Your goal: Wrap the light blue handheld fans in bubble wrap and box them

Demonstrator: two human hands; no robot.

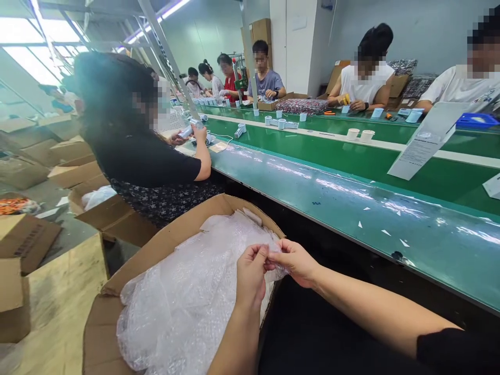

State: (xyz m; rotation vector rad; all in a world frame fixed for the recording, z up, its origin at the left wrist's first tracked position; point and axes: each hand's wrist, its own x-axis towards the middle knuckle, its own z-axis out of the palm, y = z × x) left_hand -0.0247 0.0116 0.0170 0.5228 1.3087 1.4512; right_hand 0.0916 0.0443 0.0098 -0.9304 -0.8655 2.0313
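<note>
Both my hands meet above the near edge of a cardboard box [164, 245] full of clear bubble wrap bags [183, 291]. My left hand [252, 268] pinches a clear bubble wrap bag [282, 270] between thumb and fingers. From the other side my right hand [299, 263] grips the same bag, the fingertips of the two hands nearly touching. Much of the held bag is hidden behind my fingers, and its lower part hangs over the bags in the box.
A green work table [304, 192] with small white paper scraps [386, 233] runs along the right. Beyond it, a green conveyor [320, 143] carries cups and grey devices. At left a co-worker in black [133, 140] holds a grey device [186, 131]. Cartons [33, 239] crowd the floor.
</note>
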